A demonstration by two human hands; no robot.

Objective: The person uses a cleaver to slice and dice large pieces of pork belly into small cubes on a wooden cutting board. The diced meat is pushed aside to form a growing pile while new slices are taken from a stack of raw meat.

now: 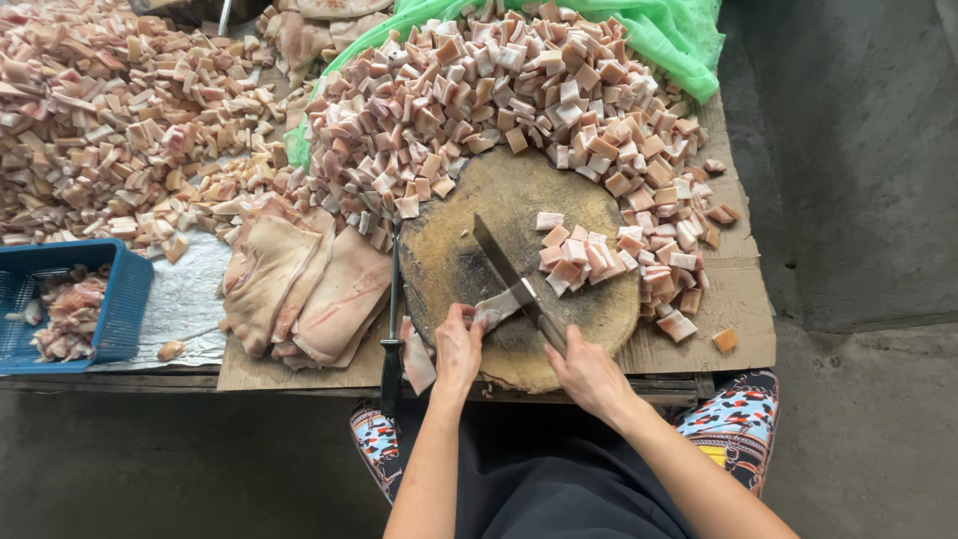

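A round wooden chopping block (469, 250) sits at the table's near edge. My right hand (589, 374) grips the handle of a cleaver (504, 265) whose blade lies across the block. My left hand (457, 344) pins a strip of pork (496, 304) against the block, right beside the blade. Freshly cut pork cubes (579, 255) lie on the block's right side.
A large heap of pork cubes (499, 100) lies behind the block on green plastic (669, 30), another heap (100, 110) at far left. Pork skin slabs (299, 284) lie left of the block. A second knife (391, 329) rests between them. A blue basket (120, 309) holds scraps.
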